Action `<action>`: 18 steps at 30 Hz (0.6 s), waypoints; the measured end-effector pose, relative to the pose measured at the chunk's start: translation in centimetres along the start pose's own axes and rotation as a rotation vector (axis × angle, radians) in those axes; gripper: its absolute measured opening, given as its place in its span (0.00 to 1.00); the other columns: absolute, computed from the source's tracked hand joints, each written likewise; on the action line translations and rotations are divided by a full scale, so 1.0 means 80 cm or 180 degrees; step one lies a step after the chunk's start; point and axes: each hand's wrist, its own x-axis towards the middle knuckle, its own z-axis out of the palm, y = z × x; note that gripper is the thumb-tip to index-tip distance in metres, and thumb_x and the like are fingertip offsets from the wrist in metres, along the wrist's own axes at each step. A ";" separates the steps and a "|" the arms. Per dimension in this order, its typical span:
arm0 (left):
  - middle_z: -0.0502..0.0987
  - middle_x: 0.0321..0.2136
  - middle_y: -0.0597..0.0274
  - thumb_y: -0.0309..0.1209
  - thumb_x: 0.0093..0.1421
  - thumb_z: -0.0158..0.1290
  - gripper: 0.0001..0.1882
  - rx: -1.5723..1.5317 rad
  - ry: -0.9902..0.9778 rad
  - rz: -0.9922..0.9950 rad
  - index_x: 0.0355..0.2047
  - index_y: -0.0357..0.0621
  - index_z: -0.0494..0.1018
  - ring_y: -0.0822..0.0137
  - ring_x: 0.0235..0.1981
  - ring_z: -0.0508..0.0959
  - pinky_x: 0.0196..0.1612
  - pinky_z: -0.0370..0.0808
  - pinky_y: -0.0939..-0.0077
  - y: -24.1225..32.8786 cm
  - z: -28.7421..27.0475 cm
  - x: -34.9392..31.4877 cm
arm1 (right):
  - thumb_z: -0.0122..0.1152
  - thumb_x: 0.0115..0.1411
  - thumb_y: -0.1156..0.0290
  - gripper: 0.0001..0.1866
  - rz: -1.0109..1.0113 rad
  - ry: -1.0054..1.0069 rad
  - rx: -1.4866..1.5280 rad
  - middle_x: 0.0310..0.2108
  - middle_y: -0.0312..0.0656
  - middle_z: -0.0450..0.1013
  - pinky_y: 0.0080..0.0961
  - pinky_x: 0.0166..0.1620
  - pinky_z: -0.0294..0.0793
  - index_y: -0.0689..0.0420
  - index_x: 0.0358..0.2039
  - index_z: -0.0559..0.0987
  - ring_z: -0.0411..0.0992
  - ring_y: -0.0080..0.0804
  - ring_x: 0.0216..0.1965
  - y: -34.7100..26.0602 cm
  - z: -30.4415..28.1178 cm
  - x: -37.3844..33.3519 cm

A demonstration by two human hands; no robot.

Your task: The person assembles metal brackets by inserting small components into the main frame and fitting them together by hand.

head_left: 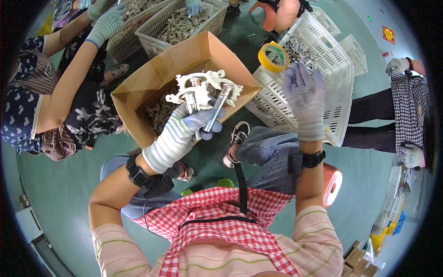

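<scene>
My left hand [184, 127], in a striped knit glove with grey fingers, is closed around several chrome tubes [215, 113] topped with white scrolled plastic pieces [210, 79]. It holds them over the near right side of a cardboard box [184, 60], with more pale parts [161, 113] lying inside. My right hand [304, 94], gloved alike, reaches over the near side of a white slatted plastic basket [340, 69]. Its fingers are stretched out near shiny metal parts [301, 51] in that basket; nothing shows in its grasp.
A roll of yellow tape [273, 57] rests at the basket's left rim. Another basket of pale parts [182, 27] stands beyond the box. Co-workers sit at left and far ahead; one person stands at right. A red-and-white cylindrical object [332, 184] is beside my right leg.
</scene>
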 end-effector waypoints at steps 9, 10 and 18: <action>0.76 0.34 0.60 0.33 0.57 0.55 0.16 0.0238 -0.0258 -0.0309 0.43 0.43 0.67 0.76 0.26 0.75 0.21 0.66 0.91 -0.005 -0.006 -0.002 | 0.51 0.62 0.68 0.14 -0.0296 -0.1425 -0.3411 0.39 0.39 0.74 0.21 0.49 0.67 0.60 0.44 0.76 0.70 0.24 0.42 0.071 0.025 -0.081; 0.76 0.34 0.60 0.33 0.57 0.55 0.16 0.0231 -0.0247 -0.0311 0.43 0.43 0.67 0.76 0.26 0.75 0.21 0.66 0.91 -0.006 -0.007 -0.002 | 0.53 0.60 0.70 0.13 -0.0381 -0.1592 -0.3651 0.39 0.37 0.74 0.21 0.48 0.67 0.60 0.45 0.76 0.70 0.22 0.41 0.069 0.021 -0.077; 0.75 0.34 0.61 0.33 0.55 0.58 0.21 -0.0519 -0.0070 -0.0348 0.47 0.44 0.66 0.73 0.29 0.75 0.28 0.72 0.85 -0.014 -0.010 -0.001 | 0.56 0.56 0.77 0.12 -0.0685 -0.1747 -0.3524 0.37 0.33 0.74 0.17 0.44 0.68 0.59 0.43 0.77 0.70 0.19 0.39 0.074 0.013 -0.081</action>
